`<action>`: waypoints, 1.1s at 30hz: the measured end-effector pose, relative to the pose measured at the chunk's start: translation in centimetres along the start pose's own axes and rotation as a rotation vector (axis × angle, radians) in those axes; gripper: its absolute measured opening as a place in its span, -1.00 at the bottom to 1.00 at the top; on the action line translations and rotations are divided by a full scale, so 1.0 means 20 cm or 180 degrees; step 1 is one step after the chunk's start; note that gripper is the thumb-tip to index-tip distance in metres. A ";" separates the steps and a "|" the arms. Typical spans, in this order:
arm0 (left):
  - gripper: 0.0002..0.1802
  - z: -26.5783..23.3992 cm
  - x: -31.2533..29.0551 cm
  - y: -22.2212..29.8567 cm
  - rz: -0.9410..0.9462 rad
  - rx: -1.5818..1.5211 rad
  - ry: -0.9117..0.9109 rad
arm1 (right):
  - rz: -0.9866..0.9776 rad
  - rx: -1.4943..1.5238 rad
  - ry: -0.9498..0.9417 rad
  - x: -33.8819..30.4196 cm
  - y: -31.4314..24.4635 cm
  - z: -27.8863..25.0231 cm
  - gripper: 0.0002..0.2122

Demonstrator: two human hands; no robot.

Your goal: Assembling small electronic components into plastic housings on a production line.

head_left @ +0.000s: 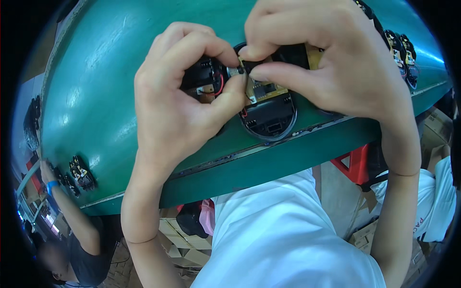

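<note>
On the green table lies a black oval housing (271, 116) with a yellowish circuit board (267, 92) set in it. Over its upper left part, my left hand (175, 91) pinches a small silvery cylindrical part (234, 71) between thumb and forefinger. My right hand (331, 57) meets it from the other side, its thumb and forefinger closed near the dark end of that part; their exact grip is too small to make out. A second black housing (204, 79) with a red wire sits partly under my left hand. More dark housing shows beneath my right hand.
The green table (108, 62) has a raised edge near me. Several similar assemblies (402, 53) stand at the far right, others (80, 172) at the lower left beside a co-worker's arm (77, 218). Cardboard boxes (185, 235) and a red stool (354, 163) are below the table.
</note>
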State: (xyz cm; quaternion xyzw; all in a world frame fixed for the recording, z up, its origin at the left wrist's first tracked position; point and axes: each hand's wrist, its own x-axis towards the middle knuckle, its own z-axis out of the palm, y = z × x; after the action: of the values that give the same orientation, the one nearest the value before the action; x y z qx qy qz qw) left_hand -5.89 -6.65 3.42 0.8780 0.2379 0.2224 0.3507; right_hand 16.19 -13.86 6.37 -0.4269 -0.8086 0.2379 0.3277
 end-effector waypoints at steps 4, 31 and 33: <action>-0.78 0.00 0.01 0.02 -0.0178 -0.0391 0.0022 | 0.0558 0.0387 0.0481 -0.03 -0.03 0.02 -0.89; -0.82 0.02 -0.02 0.03 0.0111 0.0010 0.0190 | 0.1163 0.0175 0.0277 -0.04 -0.05 0.02 -0.85; -0.82 0.02 -0.02 0.04 0.0029 -0.0051 0.0161 | 0.1548 0.0834 0.0124 -0.03 -0.05 0.01 -0.84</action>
State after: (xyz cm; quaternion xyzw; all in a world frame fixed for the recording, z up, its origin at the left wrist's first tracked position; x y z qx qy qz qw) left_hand -5.82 -7.57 3.60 0.8704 0.2409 0.2480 0.3506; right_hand 15.82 -14.81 6.77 -0.5669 -0.6382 0.4039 0.3288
